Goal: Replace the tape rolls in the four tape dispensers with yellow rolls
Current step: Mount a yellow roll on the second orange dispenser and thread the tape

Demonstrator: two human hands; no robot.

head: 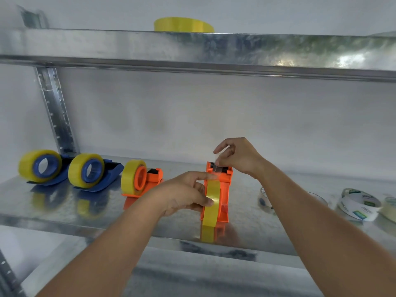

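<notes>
The yellow roll (211,202) is seated edge-on in the near orange dispenser (222,189), its tape path running away toward the far cutter. It is gripped from the left by the left hand (184,192). Just beyond, tape at the cutter is pinched by the right hand (235,156). Farther left, three dispensers (90,172) already hold yellow rolls.

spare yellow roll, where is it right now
In the head view the spare yellow roll lies flat on the upper shelf, up and left of the orange dispenser that both hands work on.
</notes>
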